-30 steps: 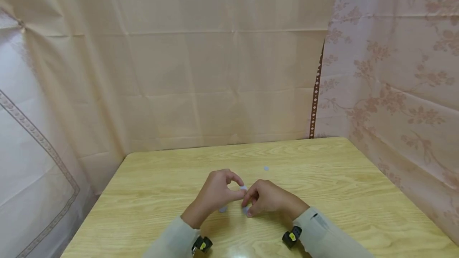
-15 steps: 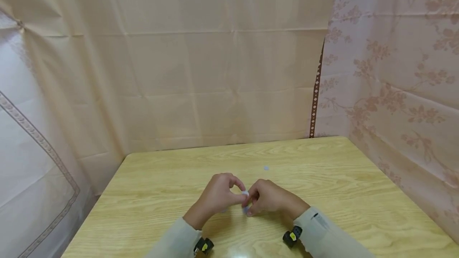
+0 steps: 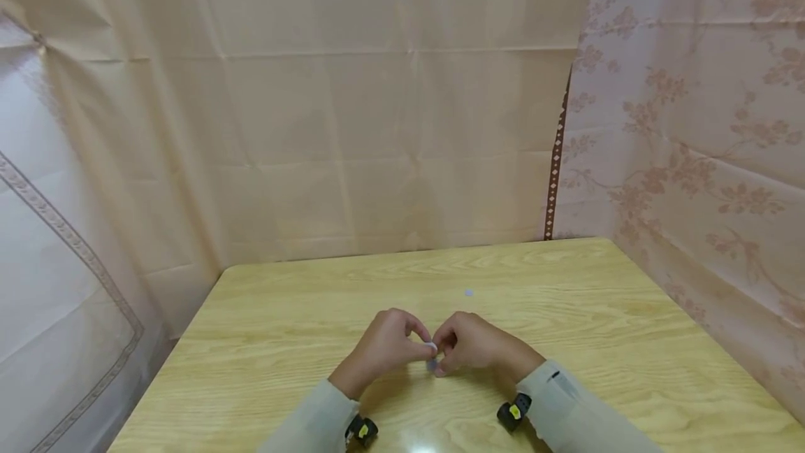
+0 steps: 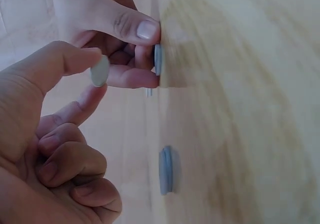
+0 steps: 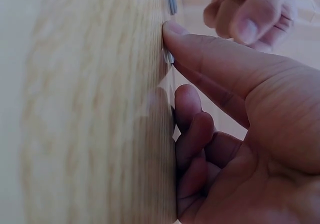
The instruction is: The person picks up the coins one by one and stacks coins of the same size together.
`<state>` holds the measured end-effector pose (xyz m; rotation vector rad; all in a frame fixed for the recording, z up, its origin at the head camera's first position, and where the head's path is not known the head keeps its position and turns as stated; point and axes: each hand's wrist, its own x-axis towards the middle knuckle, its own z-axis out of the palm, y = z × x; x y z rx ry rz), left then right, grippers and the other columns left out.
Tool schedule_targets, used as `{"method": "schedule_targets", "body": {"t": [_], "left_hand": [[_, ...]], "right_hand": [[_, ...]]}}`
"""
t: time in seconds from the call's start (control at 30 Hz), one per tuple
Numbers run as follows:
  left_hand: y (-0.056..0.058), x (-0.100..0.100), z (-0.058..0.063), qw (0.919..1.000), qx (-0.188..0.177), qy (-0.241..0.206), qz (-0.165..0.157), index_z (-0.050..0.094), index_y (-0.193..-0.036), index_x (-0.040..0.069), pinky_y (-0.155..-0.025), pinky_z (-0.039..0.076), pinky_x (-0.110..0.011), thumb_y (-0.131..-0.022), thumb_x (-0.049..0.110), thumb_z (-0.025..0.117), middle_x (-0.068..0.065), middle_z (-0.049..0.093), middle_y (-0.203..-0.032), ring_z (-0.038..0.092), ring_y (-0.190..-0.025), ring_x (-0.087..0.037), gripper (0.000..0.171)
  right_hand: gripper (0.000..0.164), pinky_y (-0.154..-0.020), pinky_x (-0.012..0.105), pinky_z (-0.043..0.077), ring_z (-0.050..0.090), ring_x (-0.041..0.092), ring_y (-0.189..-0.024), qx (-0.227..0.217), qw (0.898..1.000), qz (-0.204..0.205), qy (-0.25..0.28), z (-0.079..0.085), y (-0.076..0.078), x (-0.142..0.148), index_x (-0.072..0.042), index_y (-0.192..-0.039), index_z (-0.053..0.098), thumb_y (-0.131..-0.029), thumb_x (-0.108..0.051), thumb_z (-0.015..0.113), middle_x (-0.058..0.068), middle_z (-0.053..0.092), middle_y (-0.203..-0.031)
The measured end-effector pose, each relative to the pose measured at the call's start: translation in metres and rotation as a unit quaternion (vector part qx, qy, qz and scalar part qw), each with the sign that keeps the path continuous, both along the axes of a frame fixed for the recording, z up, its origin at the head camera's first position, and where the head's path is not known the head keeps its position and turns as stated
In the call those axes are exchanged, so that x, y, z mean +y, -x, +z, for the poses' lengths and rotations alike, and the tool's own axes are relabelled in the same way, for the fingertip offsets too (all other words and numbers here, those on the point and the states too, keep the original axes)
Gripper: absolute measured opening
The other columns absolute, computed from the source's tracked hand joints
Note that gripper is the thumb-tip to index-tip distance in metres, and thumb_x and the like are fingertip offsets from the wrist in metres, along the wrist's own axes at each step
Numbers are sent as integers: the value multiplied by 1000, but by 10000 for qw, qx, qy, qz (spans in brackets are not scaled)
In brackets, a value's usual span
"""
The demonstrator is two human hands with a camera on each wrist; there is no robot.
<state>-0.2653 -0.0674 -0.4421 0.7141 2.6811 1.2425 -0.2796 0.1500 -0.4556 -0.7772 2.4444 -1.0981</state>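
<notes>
My left hand (image 3: pixel 396 341) pinches a small pale round disc (image 4: pixel 100 71) between thumb and index fingertip, the other fingers curled in. It is held on edge, just above the tabletop. Right beside it, my right hand (image 3: pixel 472 344) rests low on the table, thumb and index finger at either side of another flat grey-white disc (image 4: pixel 158 59). This lower disc lies against the wood, partly covered by the fingers. In the head view the two hands' fingertips nearly meet. A pair of stacked discs (image 4: pixel 166 170) lies on the table near the left hand, hidden behind it in the head view.
One more pale disc (image 3: pixel 468 292) lies farther back on the wood-grain table (image 3: pixel 302 299). Beige cloth (image 3: pixel 377 124) hangs behind the table's far edge, and a floral cloth (image 3: pixel 704 159) hangs along the right. Both wrists carry small black cameras (image 3: pixel 514 412).
My left hand has moved right and slightly down with its disc, closer to the right hand's fingertips, and now covers the stacked discs near it. The right hand stays almost still.
</notes>
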Motion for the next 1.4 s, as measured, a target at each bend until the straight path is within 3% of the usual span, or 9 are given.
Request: {"method": "schedule_targets", "body": {"t": [0.17, 0.67, 0.97, 1.4], "left_hand": [[2, -2, -3, 9996, -289, 4, -42, 78, -76, 22, -41, 25, -21, -83, 22, 84, 12, 35, -48, 28, -43, -6, 9], [8, -4, -10, 9979, -626, -47, -177, 79, -77, 23, -41, 28, -21, -80, 22, 87, 12, 38, -47, 30, -42, -4, 9], [10, -2, -15, 9955, -926, -40, -199, 79, -80, 20, -49, 37, -21, -80, 21, 89, 6, 70, -79, 37, -49, -6, 10], [6, 2, -17, 9955, -901, 178, -245, 79, -80, 17, -63, 56, -29, -81, 19, 89, 6, 77, -92, 65, -68, -12, 10]], "right_hand": [[17, -51, 22, 36, 47, 8, -57, -122, 9999, -29, 62, 1, 1, 1, -24, -91, 81, -79, -15, 90, -2, 61, -66], [17, -53, 22, 39, 51, 8, -60, -125, 9999, -40, 35, 0, 5, 5, -24, -88, 80, -79, -16, 90, -3, 64, -69], [17, -54, 23, 40, 51, 9, -61, -151, 9999, 7, 69, 3, 3, 5, -17, -91, 77, -79, -11, 89, 0, 64, -70], [16, -53, 23, 39, 50, 9, -59, -191, 9998, -66, 50, 4, 1, 3, -14, -89, 76, -79, -12, 89, 0, 63, -68]]}}
